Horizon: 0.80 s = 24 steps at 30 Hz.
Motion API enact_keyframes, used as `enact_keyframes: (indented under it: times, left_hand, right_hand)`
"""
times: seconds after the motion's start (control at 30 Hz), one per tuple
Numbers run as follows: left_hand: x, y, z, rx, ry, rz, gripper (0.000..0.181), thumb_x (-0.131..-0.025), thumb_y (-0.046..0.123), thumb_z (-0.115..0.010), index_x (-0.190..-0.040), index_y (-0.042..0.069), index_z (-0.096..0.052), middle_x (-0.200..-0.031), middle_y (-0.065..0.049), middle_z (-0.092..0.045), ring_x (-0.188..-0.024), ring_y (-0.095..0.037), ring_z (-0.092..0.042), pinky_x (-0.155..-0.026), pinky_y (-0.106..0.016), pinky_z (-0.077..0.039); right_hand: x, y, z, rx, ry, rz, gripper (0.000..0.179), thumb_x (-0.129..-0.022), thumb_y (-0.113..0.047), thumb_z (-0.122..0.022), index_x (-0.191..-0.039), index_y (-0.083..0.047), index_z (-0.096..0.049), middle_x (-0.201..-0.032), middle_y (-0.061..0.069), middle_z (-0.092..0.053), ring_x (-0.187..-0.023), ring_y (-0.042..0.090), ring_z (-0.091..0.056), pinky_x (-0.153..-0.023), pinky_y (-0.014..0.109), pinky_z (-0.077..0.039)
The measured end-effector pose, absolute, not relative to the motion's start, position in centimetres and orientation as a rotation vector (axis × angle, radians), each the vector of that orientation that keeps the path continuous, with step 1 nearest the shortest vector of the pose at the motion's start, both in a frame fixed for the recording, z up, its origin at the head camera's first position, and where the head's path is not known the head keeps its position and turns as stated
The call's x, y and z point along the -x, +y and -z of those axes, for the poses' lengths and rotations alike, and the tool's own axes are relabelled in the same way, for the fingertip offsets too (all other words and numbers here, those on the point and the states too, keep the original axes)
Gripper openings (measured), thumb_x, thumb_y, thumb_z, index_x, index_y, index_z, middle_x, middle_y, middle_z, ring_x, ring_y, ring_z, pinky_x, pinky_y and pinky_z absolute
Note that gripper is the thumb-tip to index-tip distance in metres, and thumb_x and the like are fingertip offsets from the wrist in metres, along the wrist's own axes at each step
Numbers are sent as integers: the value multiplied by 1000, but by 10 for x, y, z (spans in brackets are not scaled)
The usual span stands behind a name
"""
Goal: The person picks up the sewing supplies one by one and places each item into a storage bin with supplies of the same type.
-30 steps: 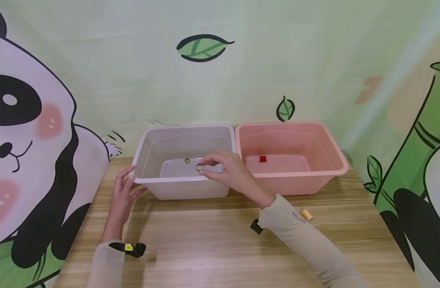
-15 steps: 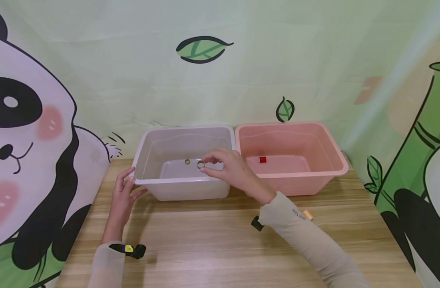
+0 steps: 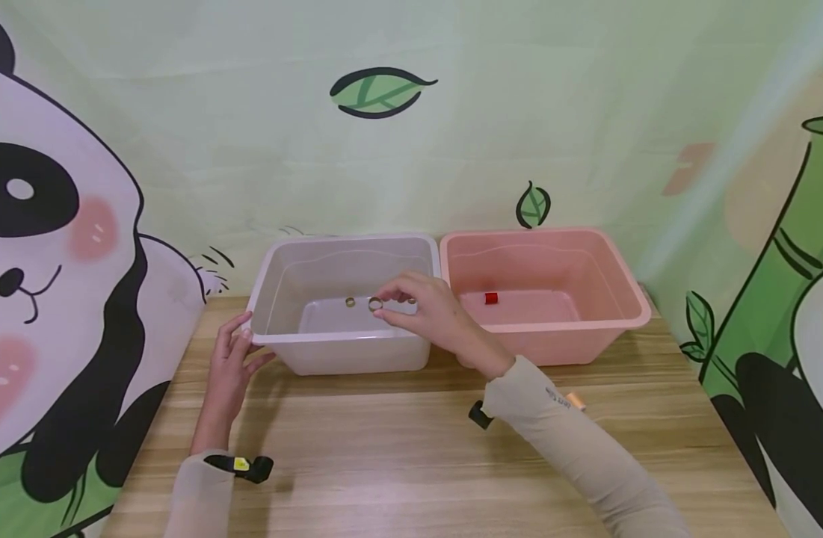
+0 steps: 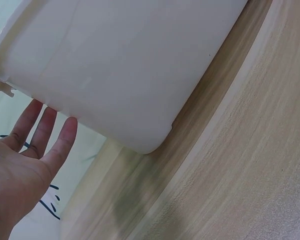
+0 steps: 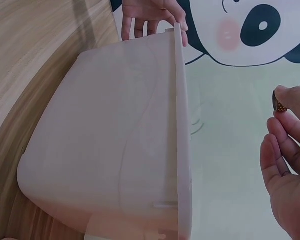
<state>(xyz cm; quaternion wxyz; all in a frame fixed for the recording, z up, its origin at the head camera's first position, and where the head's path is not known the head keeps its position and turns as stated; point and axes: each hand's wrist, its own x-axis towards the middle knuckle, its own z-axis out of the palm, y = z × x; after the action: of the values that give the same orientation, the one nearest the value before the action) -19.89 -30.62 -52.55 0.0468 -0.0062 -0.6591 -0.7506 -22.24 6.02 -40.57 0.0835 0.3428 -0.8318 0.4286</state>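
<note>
My right hand (image 3: 424, 310) pinches a gold ring (image 3: 375, 304) between thumb and index finger, above the opening of a white plastic bin (image 3: 357, 355). In the right wrist view, the ring (image 5: 278, 102) shows edge-on at the fingertips, with a dark, gold-dotted surface. My left hand (image 3: 229, 366) holds the bin's front left corner at the rim. The left wrist view has three of its fingers (image 4: 62, 137) against the outer wall. Another small gold ring (image 3: 350, 302) lies inside the bin, and a further gold piece (image 3: 412, 300) shows partly behind my right hand.
A pink bin (image 3: 546, 344) stands right beside the white one, with a small red cylinder (image 3: 491, 297) inside. On the wooden table (image 3: 357, 463), a small orange cylinder (image 3: 575, 401) is partly covered by my right sleeve. A panda-printed cloth (image 3: 250, 134) hangs behind.
My right hand has risen slightly with the ring, and the gold piece behind it has come partly into view. The left hand stays at the rim.
</note>
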Motion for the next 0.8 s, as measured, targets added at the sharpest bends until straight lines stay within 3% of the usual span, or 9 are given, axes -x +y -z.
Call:
enact_keyframes:
  times: [0.57, 0.8]
  left_hand:
    - [199, -306, 526, 3, -2034, 2272, 45, -109, 31, -47, -152, 22, -39, -135, -1, -48, -108, -11, -61, -89, -29, -59]
    - [199, -307, 525, 9, -2049, 2267, 47, -109, 32, -47, -153, 22, -38, -137, -2, -47, -110, -12, -61, -89, -29, -59]
  right_hand:
    - [239, 61, 403, -1092, -2469, -1201, 23, -89, -21, -81, -106, -8, -74, -98, 2, -70, -91, 14, -63, -83, 22, -56]
    - [247, 61, 399, -1145, -2464, -1222, 22, -89, -17, -81, -106, -5, -74, -99, 6, -72, -93, 24, -66, -85, 31, -59]
